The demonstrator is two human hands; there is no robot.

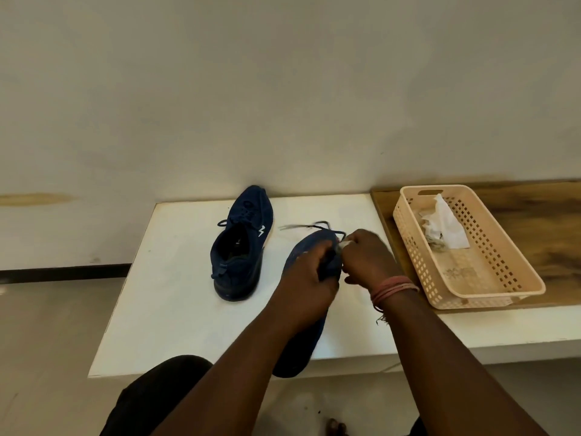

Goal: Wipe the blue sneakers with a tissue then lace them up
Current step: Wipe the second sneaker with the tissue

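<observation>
Left hand (309, 272) is curled round the upper of the near blue sneaker (301, 338), fingers gripping into its opening. Right hand (366, 258) is just beside it, touching the same shoe's front end, fingers pinching a small wad of white tissue (343, 244) against the fabric (motion blur here, so exact finger positions unclear). A band of pinkish threads (393, 289) wraps the right wrist.

The held sneaker lies w/ its heel toward the person, hanging over the near edge of the white surface (176, 303); its dark laces (317, 227) trail loose beyond the hands, tips blurred. The second blue sneaker (240, 243) stands upright to the left of the left hand & farther away, toe pointing to the wall, laces threaded, nothing touching it.

Right of the right hand, on a wood-grain board (540, 234), sits a beige perforated basket (509, 272) w/ crumpled white tissues (445, 226) in its far end.
</observation>
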